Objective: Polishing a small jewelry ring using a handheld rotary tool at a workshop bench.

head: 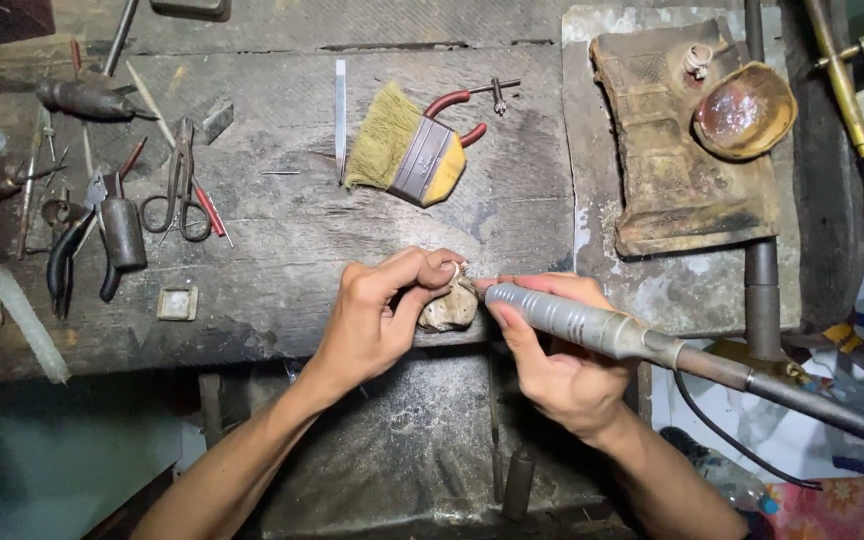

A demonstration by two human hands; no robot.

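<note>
Fingertips of the left hand (377, 315) pinch a small metal ring (459, 270), held against the top of a worn bench peg (449, 308) at the front edge of the workbench (282, 250). Right hand (552, 355) is closed pen-style around a grey rotary handpiece (577, 322); its tip meets the ring, contact point too small to resolve. Handpiece shaft and cable run off to the right. Behind the hands: paintbrush (407, 150) with yellow handle, red-handled pliers (457, 115) touching it. Far left: scissors (182, 185), black-handled pliers (92, 245). Upper right: charred soldering block (672, 160), shallow bowl (745, 112) resting on its corner.
</note>
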